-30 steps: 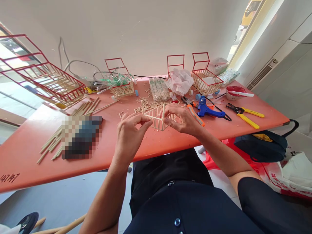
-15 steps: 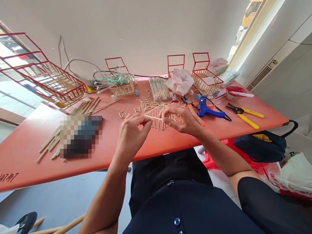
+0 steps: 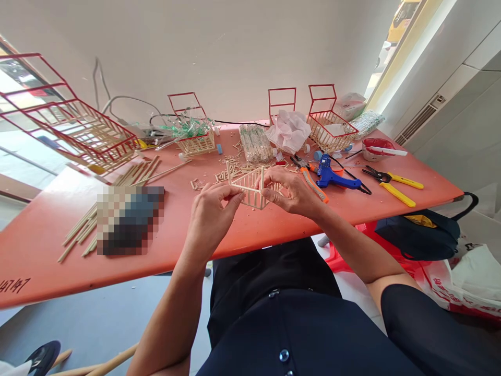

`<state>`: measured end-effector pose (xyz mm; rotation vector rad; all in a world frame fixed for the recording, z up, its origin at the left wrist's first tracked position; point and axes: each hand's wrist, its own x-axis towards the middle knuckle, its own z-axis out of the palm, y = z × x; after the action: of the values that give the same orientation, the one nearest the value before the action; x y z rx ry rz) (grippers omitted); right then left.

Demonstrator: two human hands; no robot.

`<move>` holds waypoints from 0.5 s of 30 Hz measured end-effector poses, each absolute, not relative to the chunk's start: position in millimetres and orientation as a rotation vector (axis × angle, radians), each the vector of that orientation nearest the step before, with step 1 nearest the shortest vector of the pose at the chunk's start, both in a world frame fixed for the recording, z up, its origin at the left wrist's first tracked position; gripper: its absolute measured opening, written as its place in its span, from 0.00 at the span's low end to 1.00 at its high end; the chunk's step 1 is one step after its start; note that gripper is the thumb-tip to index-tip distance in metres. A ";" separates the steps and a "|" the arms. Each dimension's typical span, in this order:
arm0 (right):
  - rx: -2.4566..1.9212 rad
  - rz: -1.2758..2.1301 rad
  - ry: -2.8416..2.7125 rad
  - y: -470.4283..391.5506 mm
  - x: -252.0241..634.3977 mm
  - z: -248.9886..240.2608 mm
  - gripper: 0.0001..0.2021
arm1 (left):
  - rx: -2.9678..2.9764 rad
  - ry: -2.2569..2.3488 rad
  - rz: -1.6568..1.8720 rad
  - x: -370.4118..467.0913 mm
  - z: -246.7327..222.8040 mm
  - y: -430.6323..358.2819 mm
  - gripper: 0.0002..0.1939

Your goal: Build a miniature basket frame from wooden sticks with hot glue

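Above the front edge of an orange-red bench [image 3: 176,237], our hands supported a small frame [image 3: 250,190] of pale wooden sticks. Our left hand [image 3: 209,214] had its thumb and forefinger closed on the frame near one corner; whether a smaller piece sat between the tips, we could not tell. Our right hand [image 3: 293,193] gripped the neighbouring corner, thumb and fingers around the base of an upright post [image 3: 262,177]. The work, as we judged it, called for a light, even pinch, since thin slats could bow or come loose at their joints under a hard squeeze. Bracing one corner while the other fingertips made only small adjustments seemed the surest way to hold the bars square, and a grip clear of the slats would have left the joints in plain view. Short offcuts [image 3: 231,161] lay scattered behind the frame, with a blue glue gun [image 3: 325,170] and orange-handled pliers [image 3: 313,186] to our right. Long sticks [image 3: 80,227] lay to our left.
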<state>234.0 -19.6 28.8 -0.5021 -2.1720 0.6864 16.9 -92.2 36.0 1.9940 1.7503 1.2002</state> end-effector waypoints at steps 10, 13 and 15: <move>-0.521 0.694 -2.186 -21.5 234.6 29.7 0.13 | 1.819 1.740 1.216 14.3 35.7 -89.8 0.11; -0.530 0.693 -2.192 -21.7 234.2 29.9 0.15 | 1.807 1.751 1.212 14.1 35.2 -88.7 0.10; -0.529 0.694 -2.194 -21.8 234.0 30.0 0.15 | 1.808 1.756 1.209 14.3 35.5 -88.3 0.10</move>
<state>234.0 -21.8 30.0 -0.5289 -2.1944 0.6938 14.3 -88.3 35.5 1.8082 1.7560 1.2089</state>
